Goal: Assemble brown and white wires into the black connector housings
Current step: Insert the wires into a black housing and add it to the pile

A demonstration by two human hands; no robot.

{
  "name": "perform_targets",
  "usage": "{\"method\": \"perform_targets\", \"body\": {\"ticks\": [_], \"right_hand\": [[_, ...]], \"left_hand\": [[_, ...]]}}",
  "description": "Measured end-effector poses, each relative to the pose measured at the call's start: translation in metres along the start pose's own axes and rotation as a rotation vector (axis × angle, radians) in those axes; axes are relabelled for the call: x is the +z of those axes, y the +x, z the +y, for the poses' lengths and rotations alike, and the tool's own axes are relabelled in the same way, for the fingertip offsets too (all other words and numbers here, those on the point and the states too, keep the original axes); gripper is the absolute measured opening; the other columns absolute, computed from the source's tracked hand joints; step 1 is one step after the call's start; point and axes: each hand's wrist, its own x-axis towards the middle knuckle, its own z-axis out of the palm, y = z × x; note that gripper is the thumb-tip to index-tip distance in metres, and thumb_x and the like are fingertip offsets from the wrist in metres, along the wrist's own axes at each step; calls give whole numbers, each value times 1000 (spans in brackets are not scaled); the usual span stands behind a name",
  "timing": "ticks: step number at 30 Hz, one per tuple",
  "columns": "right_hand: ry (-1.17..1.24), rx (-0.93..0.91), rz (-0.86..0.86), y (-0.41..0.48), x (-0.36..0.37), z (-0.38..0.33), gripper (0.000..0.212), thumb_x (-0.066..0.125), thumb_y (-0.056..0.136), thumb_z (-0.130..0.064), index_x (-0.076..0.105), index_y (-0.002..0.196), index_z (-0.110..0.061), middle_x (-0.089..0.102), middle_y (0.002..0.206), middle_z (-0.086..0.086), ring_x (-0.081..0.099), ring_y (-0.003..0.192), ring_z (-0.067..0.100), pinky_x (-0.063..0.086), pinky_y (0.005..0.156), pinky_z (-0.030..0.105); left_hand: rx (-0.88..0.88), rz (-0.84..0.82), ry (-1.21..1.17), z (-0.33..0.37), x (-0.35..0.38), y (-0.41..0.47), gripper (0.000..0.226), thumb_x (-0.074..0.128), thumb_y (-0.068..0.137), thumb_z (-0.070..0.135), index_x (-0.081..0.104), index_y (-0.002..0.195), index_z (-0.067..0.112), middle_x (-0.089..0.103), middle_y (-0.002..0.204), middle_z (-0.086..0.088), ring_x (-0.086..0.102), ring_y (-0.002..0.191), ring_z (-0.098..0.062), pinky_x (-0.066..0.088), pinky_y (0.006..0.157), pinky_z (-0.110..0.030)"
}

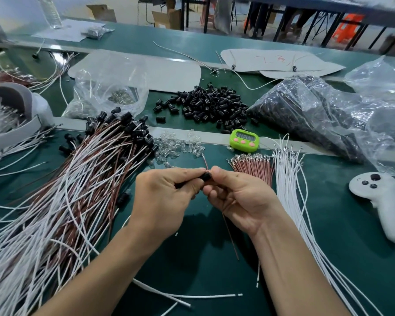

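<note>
The little black housing (206,176) sits right in the middle of the table view, pinched between the fingertips of both hands. It looks like it lies on its side, with its long way running from 9 o'clock to 3 o'clock, but the fingers hide most of it, so I am not sure.

A thin brown wire (230,236) goes with it. One short bit pokes up past the housing toward 12 o'clock. The long part hangs down under the right palm toward 5 o'clock. So the wire runs almost straight across the housing's long way. I think the next move is pushing the wire's end into the housing, and the wire must line up with the hole first.

The left hand (162,201) comes in from 9 o'clock and is closed on the housing with thumb and first finger. The right hand (240,201) comes in from 3 o'clock, pinching the housing's other end and the wire. Both hands touch it, so neither one is nearer.

Farther out, the loose brown wires (253,166) lie at 2 o'clock from the hands, and the loose white wires (292,179) lie just past them at 3 o'clock. The pile of empty housings (205,106) is up at 12 o'clock. The finished ones (84,179) are heaped at 9 o'clock.
</note>
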Motion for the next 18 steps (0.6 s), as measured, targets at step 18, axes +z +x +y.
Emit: {"method": "perform_targets", "body": {"ticks": [18], "right_hand": [[-123, -267, 87, 4, 13, 15, 23, 62, 100, -4, 76, 81, -5, 71, 69, 9, 66, 56, 9, 54, 54, 18]], "left_hand": [[147, 28, 173, -8, -6, 11, 29, 81, 83, 2, 82, 104, 21, 77, 96, 19, 72, 88, 5, 59, 83, -22]]}}
